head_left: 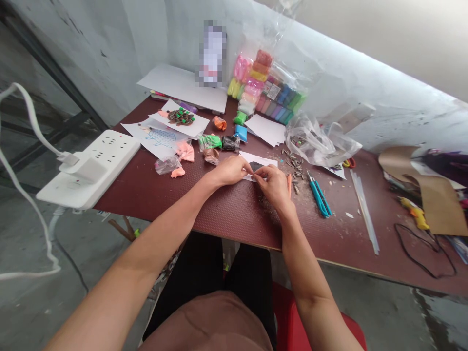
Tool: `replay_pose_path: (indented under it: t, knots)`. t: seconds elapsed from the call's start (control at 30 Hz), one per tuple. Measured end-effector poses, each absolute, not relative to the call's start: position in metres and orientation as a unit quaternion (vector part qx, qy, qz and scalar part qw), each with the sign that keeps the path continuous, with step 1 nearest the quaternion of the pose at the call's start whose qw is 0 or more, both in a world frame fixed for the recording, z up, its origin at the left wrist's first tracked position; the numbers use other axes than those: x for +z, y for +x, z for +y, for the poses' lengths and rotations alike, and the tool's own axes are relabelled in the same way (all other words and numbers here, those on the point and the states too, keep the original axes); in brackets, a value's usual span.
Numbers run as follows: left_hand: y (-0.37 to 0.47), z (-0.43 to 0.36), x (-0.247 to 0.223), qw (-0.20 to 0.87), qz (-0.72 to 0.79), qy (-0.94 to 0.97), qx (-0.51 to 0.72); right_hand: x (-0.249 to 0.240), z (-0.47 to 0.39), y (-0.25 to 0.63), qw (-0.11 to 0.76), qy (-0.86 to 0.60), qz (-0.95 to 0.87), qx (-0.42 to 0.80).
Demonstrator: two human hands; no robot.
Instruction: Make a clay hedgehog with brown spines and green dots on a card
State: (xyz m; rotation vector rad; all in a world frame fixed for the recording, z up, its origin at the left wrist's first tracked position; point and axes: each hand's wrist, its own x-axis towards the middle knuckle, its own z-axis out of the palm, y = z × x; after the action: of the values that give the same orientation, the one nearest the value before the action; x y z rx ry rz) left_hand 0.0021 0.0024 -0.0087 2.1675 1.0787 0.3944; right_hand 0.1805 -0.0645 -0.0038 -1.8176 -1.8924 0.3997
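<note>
A small white sheet of paper (270,161) lies on the table under both hands, with a dark grey flat shape (258,166) on it. My left hand (232,169) rests over the sheet's left part, its fingers curled together at the edge of the dark shape. From the right, my right hand (272,183) meets it with thumb and forefinger pinched at that shape's near side. What either pinch holds is too small to tell. Close by are a black clay packet (231,142), a green clay packet (210,141) and a brown clay packet (211,156).
Sunflower seeds (292,163) lie scattered right of my hands, near a teal utility knife (319,195). Farther right are glue sticks (364,209) and a yellow glue gun (415,212). A white power strip (89,168) is at left. Bagged coloured clay (281,97) leans against the wall.
</note>
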Motion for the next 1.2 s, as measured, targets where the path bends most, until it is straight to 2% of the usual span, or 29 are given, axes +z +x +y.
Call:
replay_pose_path:
  t: [0.33, 0.57, 0.83, 1.2]
  knots:
    - [0.0022, 0.0007, -0.0059, 0.325, 0.413, 0.841, 0.129, -0.0016, -0.0646, 0.1847, 0.291, -0.675, -0.662, 0.147]
    - [0.0018, 0.0019, -0.0061, 0.325, 0.404, 0.846, 0.126, -0.0001, -0.0664, 0.1841, 0.283, -0.679, -0.663, 0.139]
    - [0.0019, 0.0020, -0.0083, 0.330, 0.405, 0.840, 0.146, 0.0012, -0.0686, 0.1801, 0.231, -0.692, -0.675, 0.113]
    - [0.0000, 0.0014, -0.0053, 0.335, 0.395, 0.844, 0.138, -0.0015, -0.0687, 0.1805, 0.217, -0.690, -0.679, 0.126]
